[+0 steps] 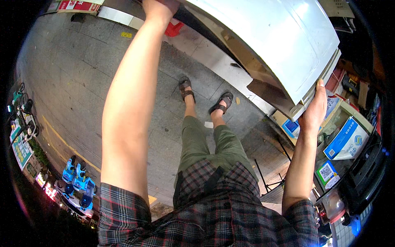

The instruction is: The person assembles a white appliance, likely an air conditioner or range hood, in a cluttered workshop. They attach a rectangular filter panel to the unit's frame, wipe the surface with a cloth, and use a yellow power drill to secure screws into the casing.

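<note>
Seen from the head camera, a person in a plaid shirt [210, 218] holds up a large white casing [279, 41] at the upper right, above a street-side pavement [82, 82]. The casing's hollow, brownish underside faces the wearer's feet; whatever lies deeper within is in shadow. A beige box [358, 113] stands at the right, a blue-and-white card [347, 140] leaning at its front; clear plastic shows near its left end, too small to make out. The casing's near corner appears close to the box, though the gap in depth is unclear. Grey paving spreads broadly to the left, bounded by a yellow line [61, 142] with blue scooters [78, 181] beyond, while a pale strip [230, 78] runs beneath the casing's lower edge. The right hand [314, 109] grips that corner, thumb laid along the rim and fingers hidden beneath. The left hand [162, 6] reaches the casing's far end, cut by the frame; how far its fingers are curled cannot be told.
</note>
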`<move>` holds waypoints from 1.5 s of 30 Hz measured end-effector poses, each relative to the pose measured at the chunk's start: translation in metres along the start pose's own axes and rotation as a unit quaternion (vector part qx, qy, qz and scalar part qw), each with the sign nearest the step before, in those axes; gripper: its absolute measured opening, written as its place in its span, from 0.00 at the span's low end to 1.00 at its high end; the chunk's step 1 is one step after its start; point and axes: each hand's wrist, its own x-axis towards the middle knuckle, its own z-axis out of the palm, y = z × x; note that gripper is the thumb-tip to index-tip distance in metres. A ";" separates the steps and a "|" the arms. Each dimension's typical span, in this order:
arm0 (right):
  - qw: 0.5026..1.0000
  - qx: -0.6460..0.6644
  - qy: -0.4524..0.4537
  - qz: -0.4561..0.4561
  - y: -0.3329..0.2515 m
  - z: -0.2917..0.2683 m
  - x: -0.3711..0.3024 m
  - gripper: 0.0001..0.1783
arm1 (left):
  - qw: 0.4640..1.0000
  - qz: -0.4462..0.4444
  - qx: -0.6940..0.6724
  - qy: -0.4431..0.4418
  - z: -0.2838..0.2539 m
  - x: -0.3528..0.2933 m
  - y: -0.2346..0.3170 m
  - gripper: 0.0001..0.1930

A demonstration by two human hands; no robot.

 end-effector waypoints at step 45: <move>0.992 -0.080 -0.088 -0.030 -0.008 -0.005 0.017 0.27 | 0.823 -0.214 -0.525 0.018 -0.048 -0.028 0.015 0.19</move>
